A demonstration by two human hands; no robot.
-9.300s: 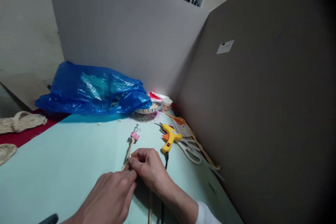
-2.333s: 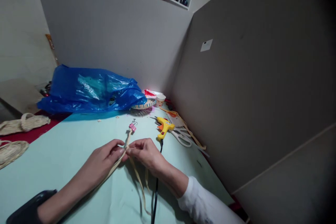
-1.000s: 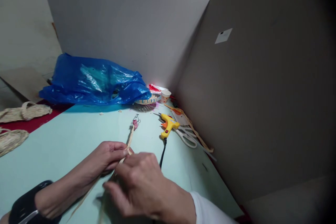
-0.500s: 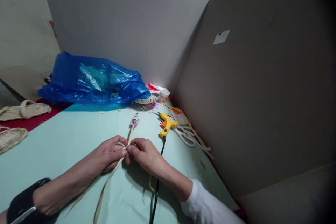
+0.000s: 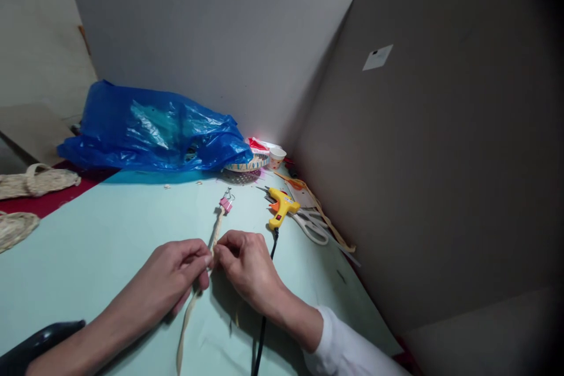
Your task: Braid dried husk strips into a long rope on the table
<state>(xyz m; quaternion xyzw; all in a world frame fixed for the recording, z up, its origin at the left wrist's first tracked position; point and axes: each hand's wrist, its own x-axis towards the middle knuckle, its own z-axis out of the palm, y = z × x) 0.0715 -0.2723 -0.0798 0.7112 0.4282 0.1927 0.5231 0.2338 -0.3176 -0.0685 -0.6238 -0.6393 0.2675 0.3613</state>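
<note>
A pale straw braid (image 5: 217,229) runs down the table from a pink binder clip (image 5: 226,205) at its upper end. Both hands meet at the braid's lower part. My left hand (image 5: 180,270) is closed, thumb and fingers pinching the strands from the left. From the right, my right hand (image 5: 247,261) pinches the braid between thumb and bent forefinger. One loose flat strand (image 5: 185,320) hangs from under my left hand toward the front edge of the view. The exact crossing of strands between the fingertips is hidden.
Right of the hands lie a yellow glue gun (image 5: 282,207) with a black cord (image 5: 262,335) and white-handled scissors (image 5: 311,229). A blue plastic bag (image 5: 154,129), a woven basket (image 5: 247,164) and a paper cup (image 5: 277,158) stand at the back. Woven straw pieces (image 5: 42,181) lie left.
My left hand has shifted slightly down and turned over the strands. The binder clip has turned its pink face more into view. The view has tilted slightly.
</note>
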